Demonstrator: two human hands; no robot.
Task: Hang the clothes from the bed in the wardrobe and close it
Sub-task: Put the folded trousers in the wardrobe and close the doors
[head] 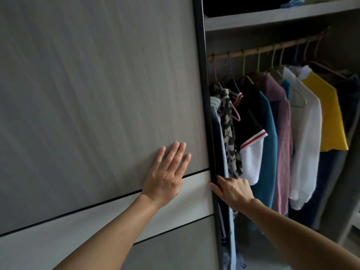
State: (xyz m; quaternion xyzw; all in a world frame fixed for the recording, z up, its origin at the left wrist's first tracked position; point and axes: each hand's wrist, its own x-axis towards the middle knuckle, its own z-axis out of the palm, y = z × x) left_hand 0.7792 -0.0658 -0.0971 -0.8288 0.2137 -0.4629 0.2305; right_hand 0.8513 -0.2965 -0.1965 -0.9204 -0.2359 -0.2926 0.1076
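Head view: the left grip [165,176] lies released, fingers [176,151] flat against the wardrobe door [97,94]. The right grip [231,190] grasps the door's dark edge [204,94], fingers seemingly curled behind it. Hung clothes [282,123] sit just right of it.

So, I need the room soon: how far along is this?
Shirts already hang on the wooden rail. In hand: the left hand presses flat on the grey wood-grain sliding door, the right hand grips its black edge. Left: sliding it across the open side.
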